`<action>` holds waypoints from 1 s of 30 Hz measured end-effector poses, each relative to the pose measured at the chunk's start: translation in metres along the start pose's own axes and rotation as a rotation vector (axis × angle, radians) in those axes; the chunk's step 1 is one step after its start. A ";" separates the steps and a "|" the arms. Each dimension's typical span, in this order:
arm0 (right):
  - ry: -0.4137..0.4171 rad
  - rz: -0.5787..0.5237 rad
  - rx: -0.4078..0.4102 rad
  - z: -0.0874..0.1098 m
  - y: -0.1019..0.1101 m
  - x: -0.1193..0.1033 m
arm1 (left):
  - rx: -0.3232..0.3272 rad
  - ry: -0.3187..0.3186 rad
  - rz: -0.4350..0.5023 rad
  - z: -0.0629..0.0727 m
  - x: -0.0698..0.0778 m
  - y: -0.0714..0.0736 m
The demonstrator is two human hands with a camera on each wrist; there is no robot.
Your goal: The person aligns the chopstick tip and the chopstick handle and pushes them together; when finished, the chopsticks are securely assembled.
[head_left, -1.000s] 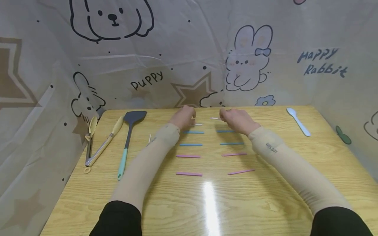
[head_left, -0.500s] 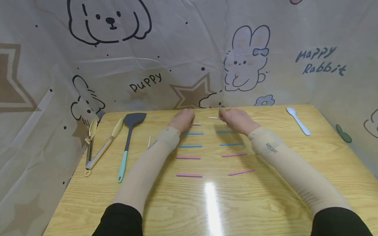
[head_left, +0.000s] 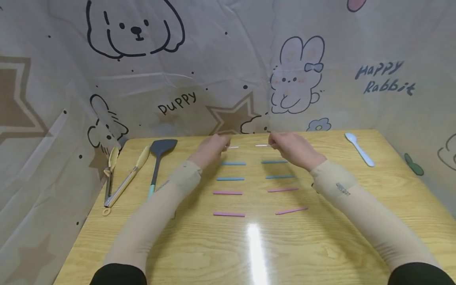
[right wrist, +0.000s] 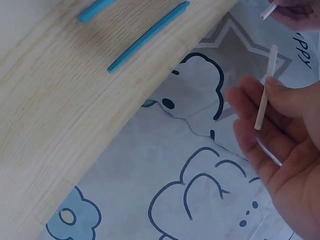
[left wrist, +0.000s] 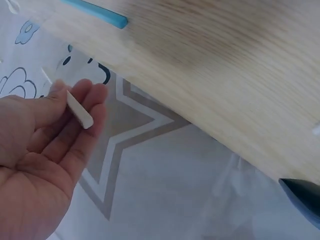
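My left hand (head_left: 211,150) is near the table's far edge, pinching a short white stick (left wrist: 80,111) between thumb and fingers. Opposite it, my right hand (head_left: 293,149) pinches another white stick (right wrist: 266,95); a second thin white piece (right wrist: 269,151) shows against its curled fingers. In the head view both white sticks point inward, with a gap between their ends. Nearer me lie two columns of sticks. The left column has blue sticks (head_left: 230,179) and pink sticks (head_left: 229,214); the right column likewise has blue sticks (head_left: 279,177) and pink sticks (head_left: 291,211).
Tongs (head_left: 122,186) lie spread at the left edge beside a spatula (head_left: 156,170), whose handle my left sleeve partly covers. A pale blue spoon (head_left: 360,150) rests at the far right. A printed cloth (head_left: 199,59) hangs behind and around the table (head_left: 213,253).
My left hand has shifted a little left with its white stick, and its forearm now covers part of the spatula's handle. My right hand has moved slightly right. The head view has tilted slightly.
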State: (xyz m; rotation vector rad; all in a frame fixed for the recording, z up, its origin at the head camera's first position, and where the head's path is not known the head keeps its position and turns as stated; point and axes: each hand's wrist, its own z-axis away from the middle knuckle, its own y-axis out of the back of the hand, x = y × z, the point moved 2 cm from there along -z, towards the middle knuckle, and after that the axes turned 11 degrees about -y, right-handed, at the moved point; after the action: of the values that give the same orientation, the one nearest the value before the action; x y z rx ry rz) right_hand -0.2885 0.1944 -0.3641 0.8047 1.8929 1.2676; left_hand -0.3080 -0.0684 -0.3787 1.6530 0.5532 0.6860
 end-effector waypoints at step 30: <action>0.198 -0.088 0.137 0.029 0.029 -0.050 | 0.286 -0.203 -0.021 0.070 0.046 0.038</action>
State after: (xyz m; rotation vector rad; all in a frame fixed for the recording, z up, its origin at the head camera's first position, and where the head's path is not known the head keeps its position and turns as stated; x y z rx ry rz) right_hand -0.2342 0.1779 -0.3338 0.6772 2.1682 1.2115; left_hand -0.2267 -0.0933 -0.3433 1.9542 0.5394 0.4303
